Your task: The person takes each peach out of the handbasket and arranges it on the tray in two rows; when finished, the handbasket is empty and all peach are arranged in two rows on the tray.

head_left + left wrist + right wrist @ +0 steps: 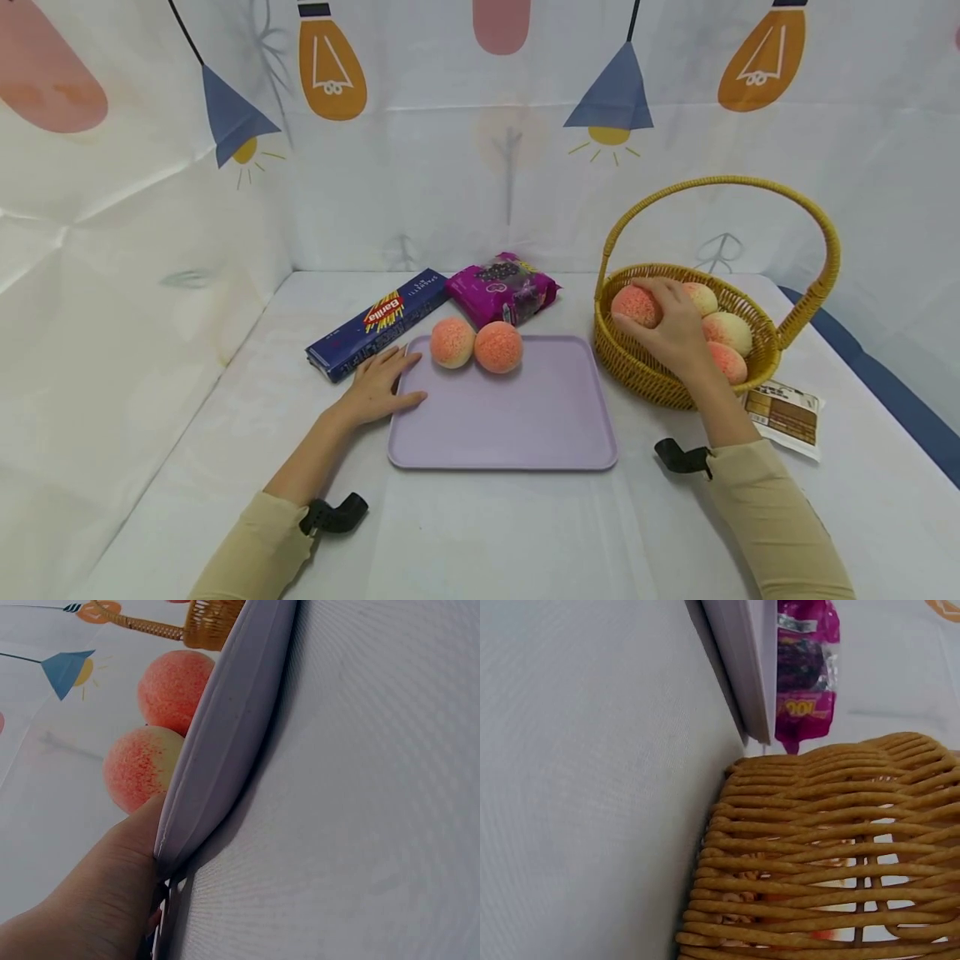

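My right hand (672, 327) reaches into the wicker basket (633, 379) and grips a pinkish-orange peach (635, 306) near its left side, thumb on one side and fingers over the top. Several more peaches, pale yellow and pink (727, 332), lie in the basket beside that hand. My left hand (375, 387) rests at the left edge of a lilac tray (502, 425), fingers spread, with the thumb over the rim. Two peaches sit side by side at the tray's far left, one yellowish-pink (452, 342) and one deeper pink (498, 347). In the right wrist view, basket weave hides the right hand.
Behind the tray lie a blue spaghetti box (378, 323), set at a slant, and a shiny purple packet (502, 287). A brown-and-white packet (783, 417) lies partly under the basket's right front. The basket's tall arched handle (723, 181) rises above the right hand.
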`<state>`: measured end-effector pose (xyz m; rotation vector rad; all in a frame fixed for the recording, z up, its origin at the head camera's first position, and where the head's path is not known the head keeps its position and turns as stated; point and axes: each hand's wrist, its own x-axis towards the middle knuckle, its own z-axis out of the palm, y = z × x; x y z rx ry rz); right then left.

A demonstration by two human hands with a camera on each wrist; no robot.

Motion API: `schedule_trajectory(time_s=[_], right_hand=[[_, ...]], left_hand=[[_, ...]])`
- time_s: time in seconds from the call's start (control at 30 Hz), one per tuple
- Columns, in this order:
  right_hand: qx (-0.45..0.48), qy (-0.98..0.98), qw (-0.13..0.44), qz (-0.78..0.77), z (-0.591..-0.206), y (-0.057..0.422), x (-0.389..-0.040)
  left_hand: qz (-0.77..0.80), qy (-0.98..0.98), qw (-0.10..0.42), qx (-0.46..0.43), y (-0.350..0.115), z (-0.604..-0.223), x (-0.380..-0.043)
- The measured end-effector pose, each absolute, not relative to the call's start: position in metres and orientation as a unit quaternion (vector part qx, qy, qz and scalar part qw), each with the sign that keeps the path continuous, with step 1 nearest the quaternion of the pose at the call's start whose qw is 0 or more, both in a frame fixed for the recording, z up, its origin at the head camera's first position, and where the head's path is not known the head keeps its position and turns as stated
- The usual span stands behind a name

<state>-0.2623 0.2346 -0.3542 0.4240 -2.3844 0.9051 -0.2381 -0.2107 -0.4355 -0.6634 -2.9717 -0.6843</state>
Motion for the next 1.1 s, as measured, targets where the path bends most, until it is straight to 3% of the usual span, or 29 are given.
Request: schedule_trajectory(time_s=[0.23, 1.1], right_hand=[[0.196, -0.862, 0.318, 0.342, -0.346, 0.219, -0.258], [0.292, -0.843, 0.279, 0.355, -0.355, 0.165, -0.258]], left_hand=[[-0.222, -0.952, 0.009, -0.210, -0.211, -0.436, -0.238], [-0.218, -0.953, 0.005, -0.211, -0.211, -0.437, -0.239]])
